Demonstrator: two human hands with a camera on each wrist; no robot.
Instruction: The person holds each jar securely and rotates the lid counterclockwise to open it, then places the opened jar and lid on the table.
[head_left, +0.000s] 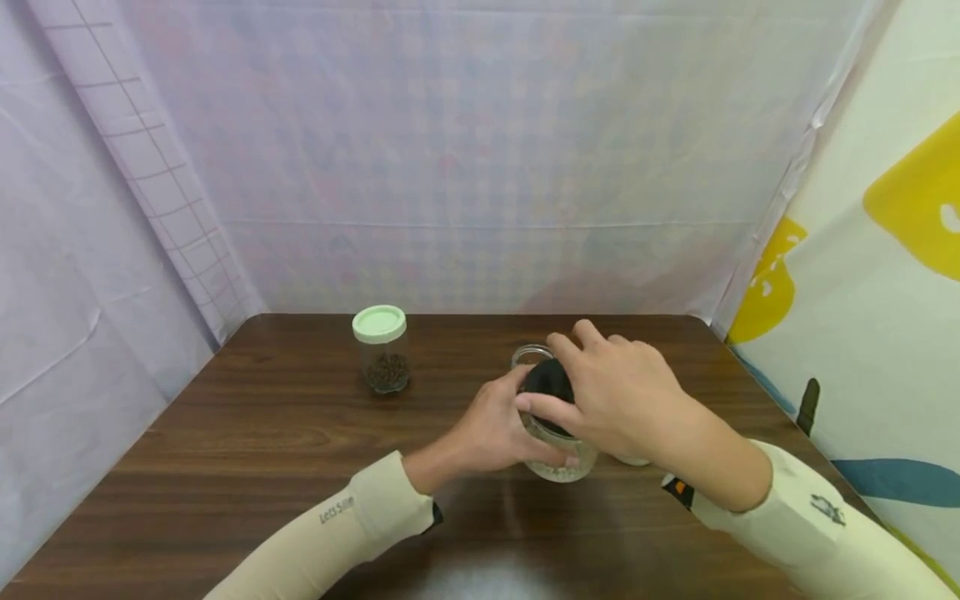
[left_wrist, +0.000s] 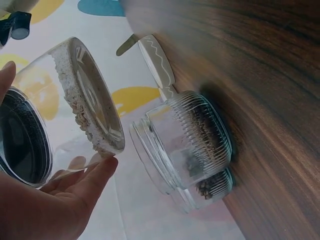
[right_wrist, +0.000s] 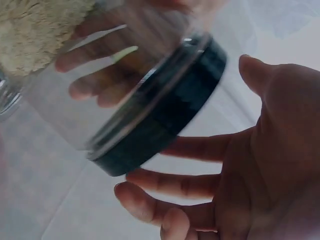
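Note:
My left hand grips a clear jar by its side, tilted, with pale flakes lying along its base. A black lid sits on the jar's mouth. Over that lid is my right hand, thumb on the near side and fingers on the far side. In the right wrist view, the thumb of this hand stands apart from the lid's rim, while the bent fingers lie close along its other side. Behind the held jar stands an open ribbed glass jar with brown contents.
A clear jar with a pale green lid and dark grains stands at the back left of the brown wooden table. A pale rounded object shows beneath my right hand. Cloth hangs behind the table and at both sides.

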